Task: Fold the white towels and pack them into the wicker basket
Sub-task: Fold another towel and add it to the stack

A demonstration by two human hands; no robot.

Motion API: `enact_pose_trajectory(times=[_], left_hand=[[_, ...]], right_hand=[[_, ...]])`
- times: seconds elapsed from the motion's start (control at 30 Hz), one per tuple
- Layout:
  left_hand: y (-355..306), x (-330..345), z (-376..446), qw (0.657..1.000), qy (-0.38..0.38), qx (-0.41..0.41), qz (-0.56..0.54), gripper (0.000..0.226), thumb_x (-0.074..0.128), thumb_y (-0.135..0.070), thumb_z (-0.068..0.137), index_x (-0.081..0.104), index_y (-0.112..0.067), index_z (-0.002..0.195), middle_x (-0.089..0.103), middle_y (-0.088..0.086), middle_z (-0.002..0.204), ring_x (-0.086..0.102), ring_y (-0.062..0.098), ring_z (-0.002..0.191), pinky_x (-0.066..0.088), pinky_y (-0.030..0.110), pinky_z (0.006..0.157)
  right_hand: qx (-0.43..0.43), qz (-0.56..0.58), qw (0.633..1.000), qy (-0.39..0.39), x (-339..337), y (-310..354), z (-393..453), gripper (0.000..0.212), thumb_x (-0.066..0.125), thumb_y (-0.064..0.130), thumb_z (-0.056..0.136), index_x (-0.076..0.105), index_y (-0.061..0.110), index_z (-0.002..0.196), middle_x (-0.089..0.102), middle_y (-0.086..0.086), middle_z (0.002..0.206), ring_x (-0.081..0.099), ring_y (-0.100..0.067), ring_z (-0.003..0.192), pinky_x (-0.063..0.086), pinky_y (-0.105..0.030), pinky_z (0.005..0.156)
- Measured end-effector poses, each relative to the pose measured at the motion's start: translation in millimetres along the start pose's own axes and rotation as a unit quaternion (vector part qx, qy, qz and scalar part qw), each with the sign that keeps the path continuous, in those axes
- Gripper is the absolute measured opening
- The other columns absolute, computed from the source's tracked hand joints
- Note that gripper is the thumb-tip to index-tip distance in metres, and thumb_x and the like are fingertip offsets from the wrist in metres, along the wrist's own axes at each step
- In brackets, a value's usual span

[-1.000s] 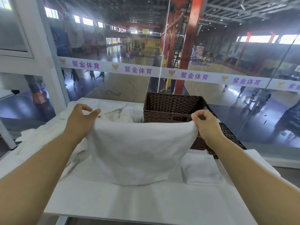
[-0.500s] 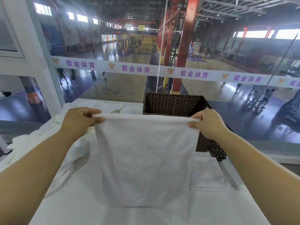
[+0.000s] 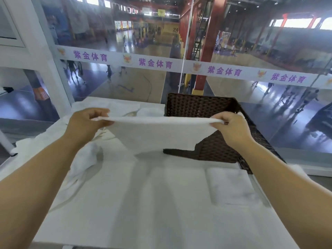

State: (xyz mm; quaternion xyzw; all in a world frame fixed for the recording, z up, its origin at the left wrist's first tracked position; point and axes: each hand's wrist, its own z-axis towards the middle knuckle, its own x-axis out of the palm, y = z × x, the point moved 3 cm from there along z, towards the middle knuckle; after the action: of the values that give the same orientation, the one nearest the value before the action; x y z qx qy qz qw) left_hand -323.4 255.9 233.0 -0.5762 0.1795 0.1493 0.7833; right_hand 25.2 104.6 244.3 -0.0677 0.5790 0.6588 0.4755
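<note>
I hold a white towel (image 3: pixel 158 134) stretched out in the air above the table, its far end swung forward towards the basket. My left hand (image 3: pixel 84 125) pinches its left corner and my right hand (image 3: pixel 231 128) pinches its right corner. Behind it at the back right stands the dark brown wicker basket (image 3: pixel 199 105), whose inside is partly hidden by the towel. A folded white towel (image 3: pixel 231 187) lies flat on the table in front of the basket.
A white cloth covers the table (image 3: pixel 143 203). Loose white towels (image 3: pixel 84 159) lie crumpled along the left side and at the back left. A glass wall (image 3: pixel 125 78) with a printed band rises right behind the table.
The towel hung straight down from both hands before; its lower part has now swung up and forward, so it lies nearly level. Both hands have kept their hold on the corners.
</note>
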Motion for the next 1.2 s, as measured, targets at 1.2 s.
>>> enact_pose_trajectory(times=[1.2], left_hand=[[209.2, 149.6, -87.3, 0.934, 0.257, -0.233, 0.077, 0.012, 0.066, -0.011, 0.086, 0.066, -0.019, 0.076, 0.067, -0.002, 0.081, 0.062, 0.017, 0.076, 0.04, 0.022, 0.063]], right_hand=[[0.246, -0.113, 0.908, 0.319, 157.9, -181.8, -94.1, 0.01, 0.067, 0.03, 0.086, 0.068, 0.02, 0.09, 0.067, 0.005, 0.093, 0.061, -0.013, 0.086, 0.046, -0.022, 0.072]])
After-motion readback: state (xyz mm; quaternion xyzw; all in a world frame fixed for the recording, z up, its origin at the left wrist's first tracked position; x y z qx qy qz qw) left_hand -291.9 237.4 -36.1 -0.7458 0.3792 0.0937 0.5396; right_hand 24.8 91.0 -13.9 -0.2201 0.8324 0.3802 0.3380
